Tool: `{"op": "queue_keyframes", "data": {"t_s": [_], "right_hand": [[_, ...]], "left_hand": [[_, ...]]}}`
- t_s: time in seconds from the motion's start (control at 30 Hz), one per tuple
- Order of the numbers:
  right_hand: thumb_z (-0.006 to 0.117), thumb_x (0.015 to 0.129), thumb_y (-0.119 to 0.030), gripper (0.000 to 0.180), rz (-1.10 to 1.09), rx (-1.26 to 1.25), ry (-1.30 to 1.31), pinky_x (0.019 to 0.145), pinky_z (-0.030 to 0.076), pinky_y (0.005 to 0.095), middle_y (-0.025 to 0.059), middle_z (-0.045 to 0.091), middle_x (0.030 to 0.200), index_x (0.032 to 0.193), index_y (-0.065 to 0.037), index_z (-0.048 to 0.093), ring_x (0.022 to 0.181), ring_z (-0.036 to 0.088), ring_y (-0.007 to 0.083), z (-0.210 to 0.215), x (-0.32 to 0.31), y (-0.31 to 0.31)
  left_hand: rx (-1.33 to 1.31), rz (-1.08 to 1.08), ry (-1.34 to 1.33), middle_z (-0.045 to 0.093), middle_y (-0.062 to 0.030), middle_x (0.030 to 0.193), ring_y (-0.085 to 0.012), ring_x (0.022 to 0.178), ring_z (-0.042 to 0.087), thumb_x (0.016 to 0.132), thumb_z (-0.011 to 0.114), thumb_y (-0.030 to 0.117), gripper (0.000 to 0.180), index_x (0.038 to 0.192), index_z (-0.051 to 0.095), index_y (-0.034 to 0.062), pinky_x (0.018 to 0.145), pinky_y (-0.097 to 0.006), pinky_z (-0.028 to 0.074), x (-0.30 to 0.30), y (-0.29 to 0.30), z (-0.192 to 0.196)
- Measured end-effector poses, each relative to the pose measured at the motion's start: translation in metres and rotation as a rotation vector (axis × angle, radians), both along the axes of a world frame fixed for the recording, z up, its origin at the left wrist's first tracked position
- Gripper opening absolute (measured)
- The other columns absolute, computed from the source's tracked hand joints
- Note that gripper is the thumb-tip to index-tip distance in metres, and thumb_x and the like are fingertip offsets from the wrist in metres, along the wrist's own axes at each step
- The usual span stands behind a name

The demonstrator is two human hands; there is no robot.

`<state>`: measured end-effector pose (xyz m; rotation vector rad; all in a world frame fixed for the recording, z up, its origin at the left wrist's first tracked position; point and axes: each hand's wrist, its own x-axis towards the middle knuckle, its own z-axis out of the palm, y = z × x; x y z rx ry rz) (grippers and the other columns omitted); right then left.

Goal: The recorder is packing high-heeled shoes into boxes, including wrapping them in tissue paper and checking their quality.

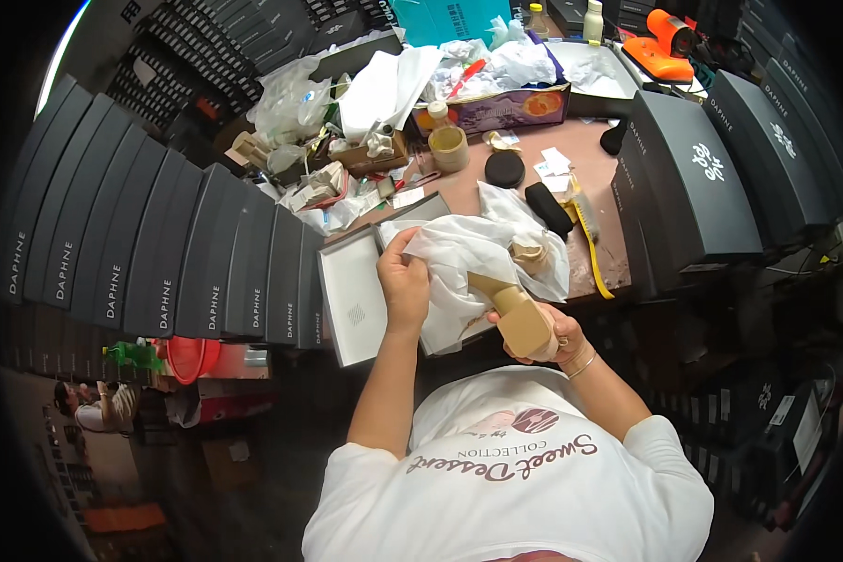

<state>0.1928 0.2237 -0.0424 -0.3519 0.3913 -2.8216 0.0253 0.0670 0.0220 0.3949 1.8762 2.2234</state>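
My right hand (564, 335) is wrapped round the front of a beige shoe (525, 328), its tan sole turned up toward me. White tissue paper (459, 242) is spread behind and beside the shoe, and my left hand (405, 281) pinches its left edge. A crumpled beige thing (531, 255), perhaps the other shoe, lies partly covered in the tissue. Under the paper rests an open shoe box (442, 342), mostly hidden by the paper and shoe. A grey-white box part (354, 304) stands open on its left.
Dark shoe boxes stand in a row at the left (183, 244) and others at the right (688, 178). A tape roll (449, 148), a black round pad (505, 170), a black brush-like thing (548, 208) and a yellow tape measure (590, 245) lie on the table. Farther back is a paper-filled carton (496, 108).
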Motion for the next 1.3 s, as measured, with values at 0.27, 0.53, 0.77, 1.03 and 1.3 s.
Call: {"op": "queue_keyframes", "data": {"t_s": [0.27,0.53,0.77,1.03,1.3], "right_hand": [[0.079,0.063,-0.028,0.101,0.014,-0.013,0.000,0.063,0.057,0.0335,0.0225,0.043,0.134,0.139,0.007,0.023,0.090,0.063,0.0241,-0.011,-0.006,0.006],[0.068,0.079,-0.032,0.064,-0.121,0.332,-0.339,0.047,0.050,0.0233,0.0107,0.058,0.107,0.128,-0.002,0.041,0.084,0.064,0.0178,0.069,-0.019,-0.019],[0.061,0.086,-0.015,0.044,-0.620,0.804,-0.140,0.073,0.048,0.0272,0.0042,0.056,0.111,0.127,-0.004,0.047,0.091,0.057,0.0126,0.036,-0.042,-0.021],[0.077,0.073,-0.017,0.068,-0.225,1.311,0.377,0.102,0.036,0.0341,0.0102,0.052,0.128,0.131,0.000,0.045,0.120,0.048,0.0199,0.058,-0.019,-0.007],[0.075,0.072,-0.011,0.066,-0.264,1.176,0.036,0.096,0.040,0.0305,0.0071,0.051,0.126,0.130,0.000,0.045,0.113,0.049,0.0136,0.037,-0.012,-0.018]], "left_hand": [[0.066,-0.045,0.123,0.063,-0.0066,0.094,-0.0115,0.083,0.060,0.079,0.049,-0.012,0.030,0.105,0.061,-0.0021,0.076,-0.023,0.049,-0.003,0.001,0.009],[-0.361,-0.025,1.049,0.057,-0.0075,0.070,-0.0243,0.059,0.059,0.063,0.066,-0.004,0.037,0.099,0.069,0.0051,0.052,-0.034,0.047,0.065,-0.019,0.063],[-0.353,-0.268,1.102,0.051,-0.0059,0.064,-0.0204,0.052,0.053,0.070,0.065,-0.006,0.032,0.100,0.069,0.0055,0.045,-0.028,0.042,0.052,-0.027,0.054],[0.020,0.206,0.171,0.058,-0.0101,0.108,-0.0185,0.087,0.057,0.086,0.065,0.043,0.061,0.124,0.050,-0.0030,0.082,-0.030,0.044,-0.001,-0.046,-0.013],[0.201,0.329,-0.184,0.062,-0.0073,0.100,-0.0148,0.091,0.058,0.090,0.063,0.027,0.034,0.113,0.059,0.0022,0.084,-0.027,0.044,-0.045,-0.094,-0.053]]}}
